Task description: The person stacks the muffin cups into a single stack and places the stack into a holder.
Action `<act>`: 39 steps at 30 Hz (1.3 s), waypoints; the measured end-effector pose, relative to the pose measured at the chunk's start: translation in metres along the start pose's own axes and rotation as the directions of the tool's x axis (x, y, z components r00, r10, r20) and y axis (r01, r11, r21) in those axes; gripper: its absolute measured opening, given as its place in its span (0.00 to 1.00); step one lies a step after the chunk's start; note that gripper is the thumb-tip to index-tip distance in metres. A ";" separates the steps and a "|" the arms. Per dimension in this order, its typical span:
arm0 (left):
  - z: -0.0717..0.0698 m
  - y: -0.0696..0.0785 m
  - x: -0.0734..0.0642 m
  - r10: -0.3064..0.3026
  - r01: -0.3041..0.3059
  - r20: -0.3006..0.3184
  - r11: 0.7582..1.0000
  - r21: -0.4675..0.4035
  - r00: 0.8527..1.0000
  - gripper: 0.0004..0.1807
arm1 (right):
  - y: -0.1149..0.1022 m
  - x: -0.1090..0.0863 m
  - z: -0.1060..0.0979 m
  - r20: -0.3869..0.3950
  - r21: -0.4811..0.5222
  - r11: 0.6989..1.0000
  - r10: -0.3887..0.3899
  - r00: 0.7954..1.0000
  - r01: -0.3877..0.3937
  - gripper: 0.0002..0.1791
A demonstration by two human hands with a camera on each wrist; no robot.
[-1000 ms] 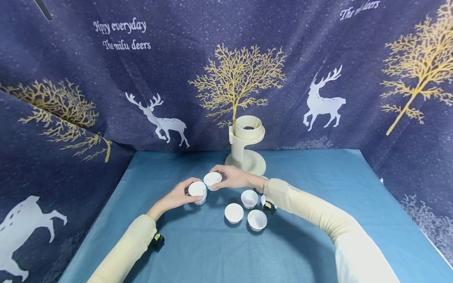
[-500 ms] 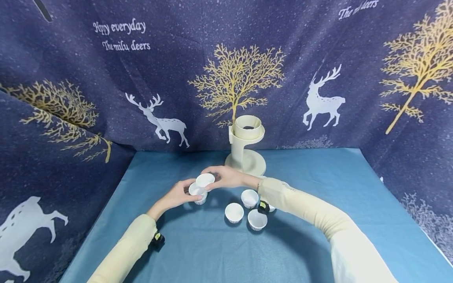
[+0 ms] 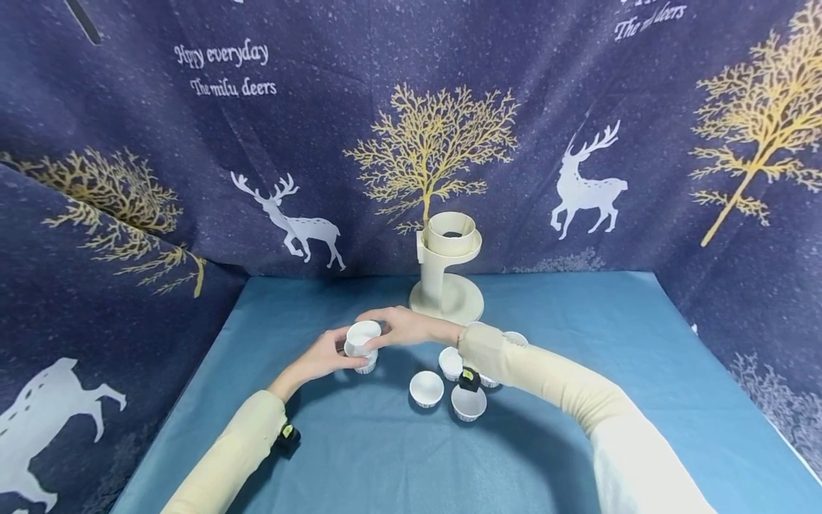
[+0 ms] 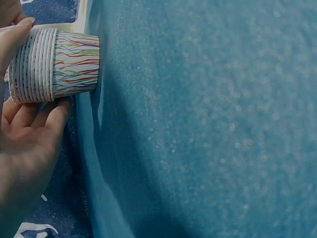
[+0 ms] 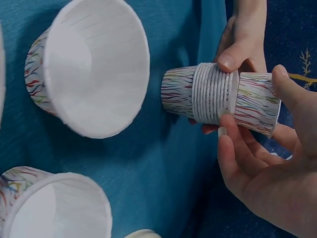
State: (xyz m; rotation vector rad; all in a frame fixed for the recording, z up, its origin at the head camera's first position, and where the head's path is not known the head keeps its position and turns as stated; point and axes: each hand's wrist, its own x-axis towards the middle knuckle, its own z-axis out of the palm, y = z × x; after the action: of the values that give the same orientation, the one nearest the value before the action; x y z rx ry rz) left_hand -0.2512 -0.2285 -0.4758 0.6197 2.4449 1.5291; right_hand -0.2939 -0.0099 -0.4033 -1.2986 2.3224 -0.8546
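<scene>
My left hand (image 3: 319,358) grips a stack of nested paper baking cups (image 4: 77,62), white with colourful wavy lines, upright at the left of the table's middle. Several rims show as close ridges along the stack. With my right hand (image 3: 407,327) I hold one more paper baking cup (image 5: 255,101) by its sides, thumb and fingers around it. Its narrow end sits in the mouth of the stack, and much of its wall still shows above the top rim. In the right wrist view the left thumb presses at the stack's upper rims.
Several loose baking cups stand mouth-up right of the hands, among them a front-left cup (image 3: 427,389) and a front-right cup (image 3: 469,403); the right forearm partly covers others. A cream stand (image 3: 433,282) with a ring-shaped top rises behind. Blue cloth (image 3: 359,457) covers the table.
The right hand has moved left and slightly down, bringing its cup from beside the stack to over it and into its mouth. The left hand and stack stay nearly in place.
</scene>
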 end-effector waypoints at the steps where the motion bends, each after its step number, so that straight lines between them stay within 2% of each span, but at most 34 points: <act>1: 0.000 0.000 0.000 -0.002 0.002 0.000 1.000 -0.002 1.000 0.30 | -0.001 0.001 0.000 0.000 -0.011 1.000 0.002 1.000 -0.002 0.29; 7: -0.001 0.004 -0.001 -0.036 0.036 -0.011 0.999 0.011 0.999 0.30 | -0.005 0.006 0.002 0.004 -0.095 0.995 -0.006 1.000 0.007 0.29; 11: -0.001 0.017 -0.004 -0.045 0.045 -0.003 0.999 0.009 0.999 0.28 | -0.008 0.009 0.004 0.017 -0.149 0.988 -0.038 0.999 0.040 0.28; 14: -0.001 0.028 -0.007 -0.044 0.044 -0.002 0.998 0.038 0.999 0.27 | -0.008 0.012 0.006 0.030 -0.166 0.984 -0.053 0.998 0.057 0.29; 18: -0.001 0.032 -0.008 -0.044 0.045 -0.007 0.997 0.056 0.999 0.29 | -0.007 0.014 0.008 0.036 -0.179 0.983 -0.045 0.998 0.050 0.31; 24: -0.003 0.030 -0.007 -0.065 0.066 0.028 0.997 -0.032 0.997 0.31 | -0.011 0.016 0.007 0.008 -0.255 0.966 -0.039 0.999 0.040 0.30; 35: -0.002 0.033 -0.006 -0.084 0.085 0.041 0.995 -0.046 0.996 0.31 | -0.012 0.016 0.008 0.014 -0.318 0.948 0.002 1.000 0.002 0.33; 39: -0.002 0.023 -0.003 -0.084 0.085 0.028 0.996 -0.034 0.996 0.31 | -0.011 0.016 0.009 -0.010 -0.318 0.947 0.051 0.999 -0.052 0.35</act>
State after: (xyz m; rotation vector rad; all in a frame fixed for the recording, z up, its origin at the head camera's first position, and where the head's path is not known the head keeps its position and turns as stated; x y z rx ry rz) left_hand -0.2438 -0.2225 -0.4549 0.5205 2.3871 1.5179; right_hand -0.2902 -0.0306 -0.4030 -1.3506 2.5611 -0.4745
